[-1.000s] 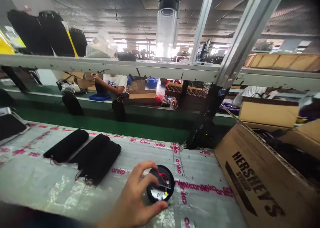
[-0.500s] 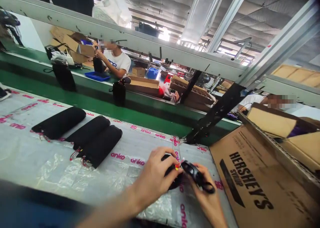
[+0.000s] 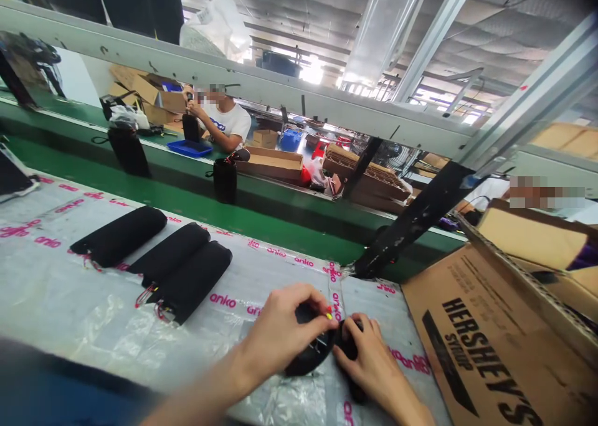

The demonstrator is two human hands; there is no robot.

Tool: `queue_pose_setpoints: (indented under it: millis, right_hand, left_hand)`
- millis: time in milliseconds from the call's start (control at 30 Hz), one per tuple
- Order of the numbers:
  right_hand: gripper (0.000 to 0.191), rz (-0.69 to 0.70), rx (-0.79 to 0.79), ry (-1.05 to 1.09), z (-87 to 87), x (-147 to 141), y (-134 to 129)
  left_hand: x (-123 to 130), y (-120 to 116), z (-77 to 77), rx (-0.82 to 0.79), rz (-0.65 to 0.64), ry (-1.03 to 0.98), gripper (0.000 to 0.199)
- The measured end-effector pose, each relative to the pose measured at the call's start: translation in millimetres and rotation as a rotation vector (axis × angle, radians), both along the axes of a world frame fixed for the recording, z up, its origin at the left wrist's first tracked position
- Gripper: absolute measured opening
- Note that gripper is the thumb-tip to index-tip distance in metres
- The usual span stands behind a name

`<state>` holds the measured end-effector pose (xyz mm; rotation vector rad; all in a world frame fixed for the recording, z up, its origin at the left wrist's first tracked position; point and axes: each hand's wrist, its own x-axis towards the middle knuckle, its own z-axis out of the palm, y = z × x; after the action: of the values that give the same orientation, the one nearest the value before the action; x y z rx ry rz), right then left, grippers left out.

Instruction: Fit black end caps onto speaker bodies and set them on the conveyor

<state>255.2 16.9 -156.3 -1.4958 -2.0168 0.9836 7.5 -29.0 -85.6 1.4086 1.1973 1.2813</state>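
My left hand (image 3: 292, 326) is closed in a pinch on small red and yellow wire ends (image 3: 329, 314). Beneath it is a black round-ended piece (image 3: 303, 365), partly hidden by my fingers. Beside that, my right hand (image 3: 369, 354) curls its fingers over a dark object (image 3: 349, 345) low against the table; its kind is mostly covered. Left of my hands lie three black fabric-covered cylinders, one at the left (image 3: 122, 234), one in the middle (image 3: 172, 251) and one nearest me (image 3: 194, 283), with thin coloured wires at their near ends.
A Hershey's syrup carton (image 3: 486, 339) stands at the right of the plastic-covered table (image 3: 215, 345). Beyond runs a green belt (image 3: 266, 220) with black cylinders standing on it. A black slanted post (image 3: 406, 223) rises behind my hands. Across the belt sits a co-worker (image 3: 228, 124).
My right hand has turned palm down and lowered the black glossy item to the table. My left hand keeps its pinch, and more of the round piece beneath shows.
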Motion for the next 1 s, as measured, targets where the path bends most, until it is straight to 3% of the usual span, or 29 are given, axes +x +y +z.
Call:
queue_pose_setpoints:
  millis: [100,200,300,367,533,633,800,1000]
  right_hand:
    - [0.036,0.093,-0.084,0.19,19.7,2.8,31.9]
    - [0.063,0.142,-0.141,0.461,54.9,-6.5,65.3]
    - [0.062,0.169,-0.294,0.905,88.9,-35.5,84.3]
    - [0.056,0.206,-0.377,1.12,99.8,-56.9,90.1]
    - [0.052,0.325,-0.359,1.13,85.3,-76.0,106.1]
    - [0.057,0.354,-0.352,1.134,76.3,-66.6,117.1]
    - [0.061,0.406,-0.327,1.124,81.3,-45.9,123.3]
    - [0.072,0.426,-0.347,1.034,88.9,-26.3,121.6]
  left_hand:
    - [-13.0,8.5,8.1,-0.042,0.098,-0.084,0.013]
    - [-19.1,21.7,20.3,0.054,0.091,0.014,0.012]
    - [-16.1,38.4,27.9,0.211,0.011,0.249,0.009]
    - [-12.2,49.4,27.3,0.289,-0.02,0.374,0.011]
    - [-10.5,71.0,22.0,0.188,-0.184,0.386,0.013]
    - [-13.3,83.4,27.8,0.115,-0.23,0.352,0.014]
    - [-9.0,97.2,35.9,0.031,-0.298,0.287,0.02]
    - [-1.7,86.1,20.3,0.111,-0.133,0.379,0.015]
